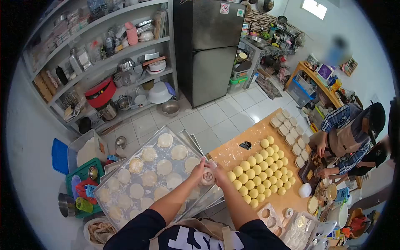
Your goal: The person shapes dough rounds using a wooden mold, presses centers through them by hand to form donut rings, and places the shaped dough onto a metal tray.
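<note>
1. Shaping of a pale round piece (207, 178) seems in hand.
2. It is held between the close-set left hand (201, 167) and right hand (218, 171), near the edge of the tray (168, 153).
3. Even pressure is probably called for next.

Single fisheye view from head height, forward and steeply down.

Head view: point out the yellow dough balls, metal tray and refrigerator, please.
Yellow dough balls (263, 165): head view, on one ball mid-group.
Metal tray (164, 153): head view, bare patch of its surface.
Refrigerator (211, 60): head view, lower door.
</note>
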Demonstrator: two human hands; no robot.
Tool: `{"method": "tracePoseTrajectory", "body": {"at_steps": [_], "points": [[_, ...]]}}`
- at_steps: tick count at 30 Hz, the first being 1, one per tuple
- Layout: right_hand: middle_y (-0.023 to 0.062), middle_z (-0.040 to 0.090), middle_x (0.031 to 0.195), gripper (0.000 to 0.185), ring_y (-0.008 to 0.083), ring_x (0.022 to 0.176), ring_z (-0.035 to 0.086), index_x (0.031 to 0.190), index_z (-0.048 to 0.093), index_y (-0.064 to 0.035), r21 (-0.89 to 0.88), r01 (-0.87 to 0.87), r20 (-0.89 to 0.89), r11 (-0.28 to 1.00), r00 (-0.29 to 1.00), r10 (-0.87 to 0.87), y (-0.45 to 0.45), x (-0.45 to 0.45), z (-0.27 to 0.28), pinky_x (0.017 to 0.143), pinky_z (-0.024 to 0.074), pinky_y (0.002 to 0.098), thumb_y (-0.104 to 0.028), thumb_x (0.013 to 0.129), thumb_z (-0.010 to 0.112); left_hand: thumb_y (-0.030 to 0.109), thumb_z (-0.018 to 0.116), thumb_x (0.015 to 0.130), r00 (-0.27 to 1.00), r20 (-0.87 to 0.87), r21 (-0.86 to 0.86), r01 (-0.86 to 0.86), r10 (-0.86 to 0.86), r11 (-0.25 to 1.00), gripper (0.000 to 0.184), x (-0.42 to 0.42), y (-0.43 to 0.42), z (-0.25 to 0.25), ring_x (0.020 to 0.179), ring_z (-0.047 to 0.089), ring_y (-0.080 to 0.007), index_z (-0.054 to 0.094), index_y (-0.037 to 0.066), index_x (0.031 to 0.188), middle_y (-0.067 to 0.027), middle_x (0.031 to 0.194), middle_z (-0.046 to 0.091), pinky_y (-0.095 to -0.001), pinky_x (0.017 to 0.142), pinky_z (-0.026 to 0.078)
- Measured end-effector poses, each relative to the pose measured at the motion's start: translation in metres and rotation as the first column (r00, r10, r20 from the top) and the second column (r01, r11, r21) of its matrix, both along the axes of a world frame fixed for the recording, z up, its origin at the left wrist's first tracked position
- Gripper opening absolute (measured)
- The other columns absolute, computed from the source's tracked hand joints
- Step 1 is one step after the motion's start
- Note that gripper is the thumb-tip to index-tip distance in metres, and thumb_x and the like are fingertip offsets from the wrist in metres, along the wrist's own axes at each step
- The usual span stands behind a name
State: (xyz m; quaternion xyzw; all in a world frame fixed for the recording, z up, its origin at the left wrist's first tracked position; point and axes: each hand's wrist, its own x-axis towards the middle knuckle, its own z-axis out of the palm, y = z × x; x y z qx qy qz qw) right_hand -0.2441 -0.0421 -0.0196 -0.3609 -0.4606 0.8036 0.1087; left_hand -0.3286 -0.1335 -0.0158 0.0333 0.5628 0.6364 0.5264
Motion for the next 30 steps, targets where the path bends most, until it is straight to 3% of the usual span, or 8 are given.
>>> {"method": "tracePoseTrajectory", "body": {"at_steps": [3, 4, 9, 13, 22, 25, 28, 30], "points": [[0.0114, 0.061, 0.096, 0.035, 0.0205, 0.081, 0.062, 0.116, 0.052, -0.0004, -0.112, 0.388, -0.061, 0.915, 0.916, -0.396, -0.008, -0.007, -0.006, 0.066, 0.0545, 0.0329, -0.026, 0.092, 0.056, 0.064, 0.035, 0.092, 0.917, 0.313, 0.120, -0.296, 0.247, 0.948, 0.065, 0.008, -0.001, -0.009, 0.085, 0.063, -0.0205, 0.055, 0.003, 0.107, -0.0105, 0.095, 0.063, -0.0348, 0.080, 0.051], [0.0109, 0.061, 0.094, 0.034, 0.0201, 0.081, 0.062, 0.114, 0.053, -0.0008, -0.019, 0.311, 0.016, 0.950, 0.950, -0.311, -0.007, -0.005, -0.010, 0.065, 0.0536, 0.0320, -0.027, 0.091, 0.057, 0.064, 0.035, 0.092, 0.852, 0.408, 0.131, -0.411, 0.328, 0.902, 0.066, 0.011, -0.002, -0.015, 0.087, 0.063, -0.0212, 0.054, 0.004, 0.110, -0.0106, 0.097, 0.063, -0.0357, 0.081, 0.051], [0.0115, 0.063, 0.089, 0.033, 0.0199, 0.078, 0.061, 0.104, 0.058, -0.0003, 0.340, -0.020, 0.333, 0.940, 0.938, -0.101, -0.007, 0.006, 0.010, 0.064, 0.0501, 0.0322, -0.030, 0.090, 0.060, 0.063, 0.035, 0.092, 0.968, 0.171, -0.101, -0.168, 0.183, 0.981, 0.072, 0.013, -0.011, -0.010, 0.113, 0.054, -0.0259, 0.040, 0.004, 0.132, -0.0142, 0.127, 0.051, -0.0420, 0.095, 0.044], [0.0182, 0.064, 0.091, 0.037, 0.0279, 0.083, 0.063, 0.103, 0.057, 0.0020, 0.616, -0.118, 0.328, 0.779, 0.937, -0.118, -0.013, 0.011, 0.005, 0.073, 0.0487, 0.0380, -0.033, 0.090, 0.060, 0.062, 0.035, 0.093, 0.997, -0.063, -0.201, -0.053, 0.041, 0.978, 0.080, 0.014, -0.015, -0.007, 0.130, 0.039, -0.0256, 0.024, 0.001, 0.144, -0.0155, 0.143, 0.037, -0.0416, 0.105, 0.034], [0.0265, 0.062, 0.092, 0.027, 0.0447, 0.088, 0.059, 0.102, 0.055, 0.0025, 0.807, -0.330, 0.391, 0.490, 0.920, -0.024, -0.011, 0.023, 0.010, 0.079, 0.0460, 0.0487, -0.019, 0.084, 0.057, 0.056, 0.036, 0.094, 0.885, -0.429, -0.161, 0.125, -0.183, 0.979, 0.072, 0.017, -0.031, -0.008, 0.133, 0.033, -0.0353, 0.037, 0.000, 0.138, -0.0234, 0.144, 0.033, -0.0386, 0.110, 0.026], [0.0245, 0.062, 0.096, 0.024, 0.0432, 0.093, 0.058, 0.100, 0.059, 0.0007, 0.868, -0.342, 0.364, 0.360, 0.931, 0.008, 0.000, 0.033, 0.019, 0.082, 0.0455, 0.0476, -0.011, 0.079, 0.056, 0.045, 0.052, 0.090, 0.655, -0.734, -0.097, 0.159, -0.178, 0.983, 0.062, 0.008, -0.046, -0.018, 0.137, 0.026, -0.0365, 0.044, 0.004, 0.135, -0.0242, 0.146, 0.030, -0.0441, 0.112, 0.020], [0.0186, 0.061, 0.109, 0.023, 0.0386, 0.108, 0.053, 0.097, 0.066, -0.0046, 0.878, -0.419, 0.431, 0.233, 0.902, 0.000, 0.002, 0.042, 0.039, 0.091, 0.0422, 0.0452, -0.010, 0.077, 0.056, 0.037, 0.065, 0.080, -0.259, -0.822, -0.564, 0.242, -0.507, 0.790, 0.061, 0.000, -0.065, 0.038, 0.139, 0.022, -0.0350, 0.050, 0.005, 0.130, -0.0217, 0.145, 0.032, -0.0501, 0.111, 0.018], [0.0154, 0.056, 0.121, 0.022, 0.0370, 0.118, 0.046, 0.096, 0.069, -0.0087, 0.834, -0.546, 0.549, 0.077, 0.836, -0.022, -0.003, 0.042, 0.045, 0.098, 0.0371, 0.0466, -0.011, 0.079, 0.055, 0.036, 0.068, 0.075, -0.279, -0.832, -0.545, 0.245, -0.480, 0.802, 0.061, -0.003, -0.067, 0.030, 0.136, 0.025, -0.0332, 0.054, 0.007, 0.126, -0.0193, 0.140, 0.039, -0.0522, 0.108, 0.020]]}}
